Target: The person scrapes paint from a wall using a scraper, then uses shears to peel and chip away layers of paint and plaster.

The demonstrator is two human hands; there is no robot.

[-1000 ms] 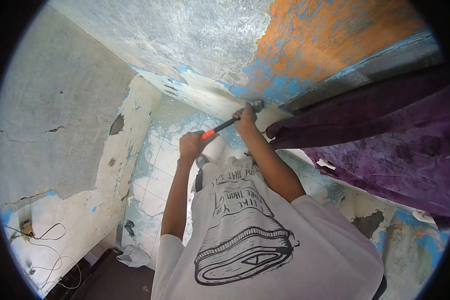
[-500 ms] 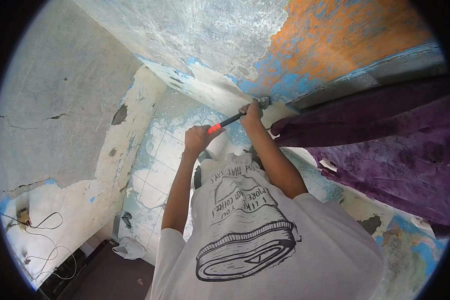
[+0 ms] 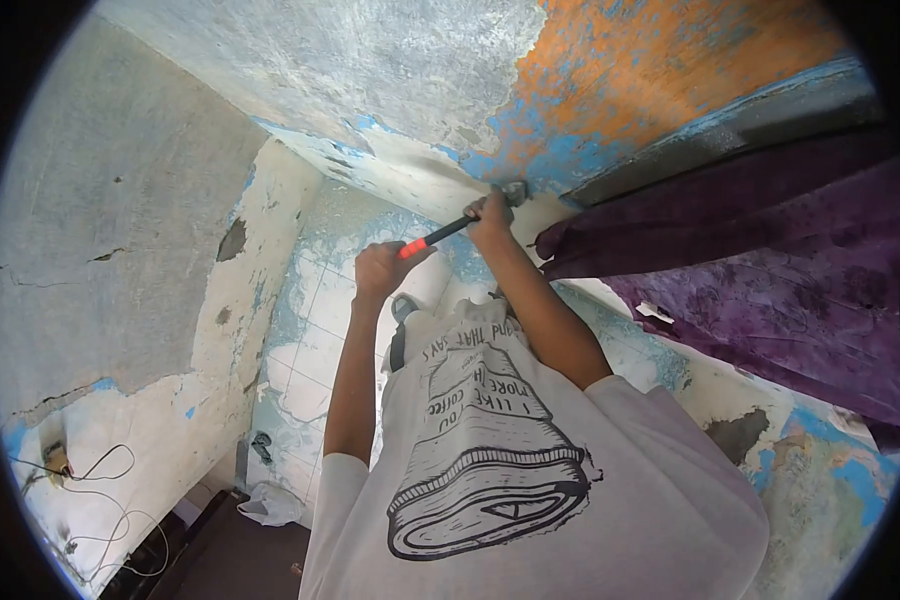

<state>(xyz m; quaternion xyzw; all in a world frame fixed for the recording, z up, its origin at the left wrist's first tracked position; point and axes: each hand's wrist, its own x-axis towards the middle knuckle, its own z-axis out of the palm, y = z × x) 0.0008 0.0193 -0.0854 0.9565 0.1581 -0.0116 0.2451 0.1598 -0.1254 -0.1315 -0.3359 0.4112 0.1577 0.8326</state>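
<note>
A tool with a black and red-orange handle (image 3: 444,232) slants across the middle of the view, its grey head (image 3: 515,191) near the lower part of the peeling wall (image 3: 580,150). My left hand (image 3: 378,270) is closed round the handle's red-orange end. Close to the head, my right hand (image 3: 490,216) grips the black part of the handle. Whether the head touches the wall is hard to tell.
A purple curtain (image 3: 770,270) hangs at the right. Blue-stained white floor tiles (image 3: 315,330) lie below. At the lower left are loose cables (image 3: 120,480), a white plastic bag (image 3: 270,504) and a dark brown surface (image 3: 235,555).
Both hands and the tool have shifted slightly left in the view, and the head is a little higher. The surroundings have shifted too, as the camera moved.
</note>
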